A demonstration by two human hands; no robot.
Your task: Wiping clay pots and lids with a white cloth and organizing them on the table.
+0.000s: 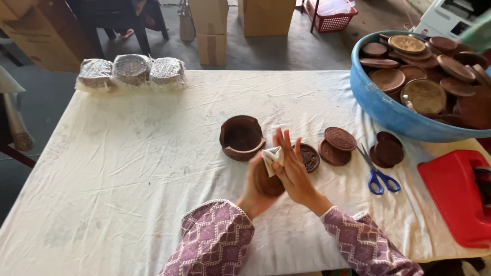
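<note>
Standing over the cloth-covered table (128,168), the person has both hands meeting just below its middle. The left hand (254,190) comes up from 6 o'clock and is closed around the rim of a round brown wooden coaster (268,183), holding it on edge with its flat face turned toward the right hand (292,169). That right hand lies flat against the coaster, fingers stretched toward 12 o'clock, pressing a folded white cloth (271,156) onto its upper edge, so the cloth sits at the 12 o'clock side of the disc, between the 2 hands. Neither hand is free: the left is clamped on the coaster, the right is pressed on the cloth with fingers straight, not curled. Just beyond the fingertips, at 11 o'clock, stands a round wooden coaster holder (241,137), empty and open toward the person, nearer the left hand. At 2 o'clock lie 3 carved coasters (335,145), overlapping, with 1 more carved coaster (309,157) partly hidden behind the right hand. Farther out at 3 o'clock are blue-handled scissors (377,174) and a small stack of plain coasters (387,151). A blue basin (381,105) heaped with coasters sits at 1 o'clock, and 3 wrapped bundles (131,71) at 10 o'clock.
</note>
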